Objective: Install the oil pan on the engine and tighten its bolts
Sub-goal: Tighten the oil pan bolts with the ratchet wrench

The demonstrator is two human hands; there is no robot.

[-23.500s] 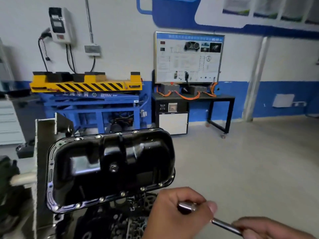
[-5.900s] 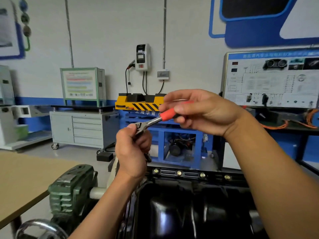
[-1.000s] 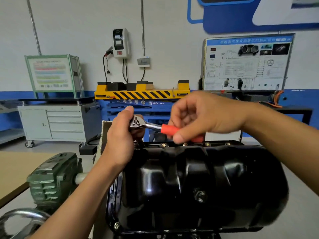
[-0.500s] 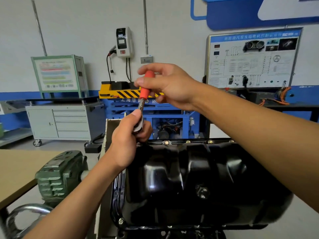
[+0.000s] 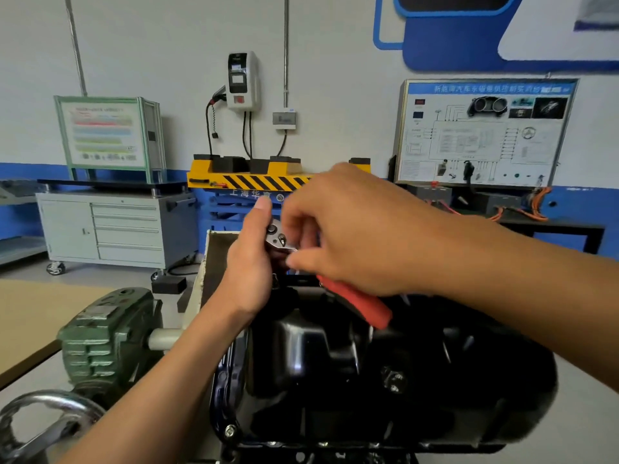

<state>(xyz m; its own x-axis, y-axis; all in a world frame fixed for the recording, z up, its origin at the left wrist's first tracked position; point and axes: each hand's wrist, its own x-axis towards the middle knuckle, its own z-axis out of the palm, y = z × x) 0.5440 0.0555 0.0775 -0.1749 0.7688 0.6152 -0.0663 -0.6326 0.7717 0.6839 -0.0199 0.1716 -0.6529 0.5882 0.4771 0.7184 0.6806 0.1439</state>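
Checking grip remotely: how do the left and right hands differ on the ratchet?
The left hand holds the ratchet by its metal head; the right hand grips its red handle. The left hand comes from below, the right hand from the right. Both hold it over the oil pan.

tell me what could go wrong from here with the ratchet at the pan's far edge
1. The left hand wraps the ratchet head, hiding its seating; if crooked, it may slip and pinch that hand.
2. The right hand holds the red handle low over the oil pan; a swing might strike it.
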